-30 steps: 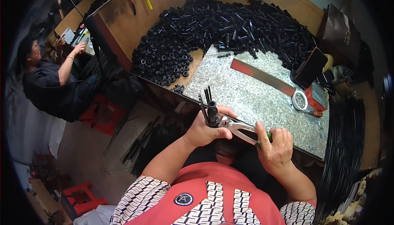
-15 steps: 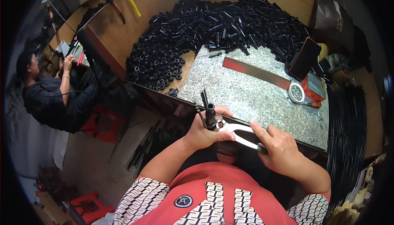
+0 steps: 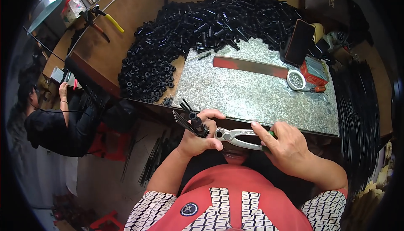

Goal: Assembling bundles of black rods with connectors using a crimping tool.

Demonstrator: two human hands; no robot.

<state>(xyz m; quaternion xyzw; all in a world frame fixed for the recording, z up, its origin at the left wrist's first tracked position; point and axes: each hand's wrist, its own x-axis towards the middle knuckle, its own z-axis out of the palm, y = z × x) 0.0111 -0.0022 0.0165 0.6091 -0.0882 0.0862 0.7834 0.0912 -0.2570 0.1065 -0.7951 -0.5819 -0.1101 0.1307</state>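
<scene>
In my left hand (image 3: 195, 144) is a dark tubular piece (image 3: 195, 119) with a round open end, tilted up to the left. Several thin black rods (image 3: 180, 120) fan out beside it from the same grip. My right hand (image 3: 288, 146) is closed around the handles of a pair of silver pincers (image 3: 246, 132), which show a little green at the grip. Right beside my left fingers is the pincers' rounded head; whether its jaws bite on anything cannot be made out. My right index finger lies stretched along the tool.
Behind a speckled board (image 3: 235, 92) rises a heap of black tubular parts (image 3: 202, 24). A metal strip (image 3: 248, 67), a white bowl (image 3: 296, 80), a phone (image 3: 299, 43) and a screwdriver (image 3: 317, 90) lie there. Long black rods (image 3: 357, 109) hang at right. Another person (image 3: 54, 121) sits left.
My left hand and the tubular piece have tilted left, and the rods now spread out more. The pincers stay close to my left fingers. The whole view has shifted slightly.
</scene>
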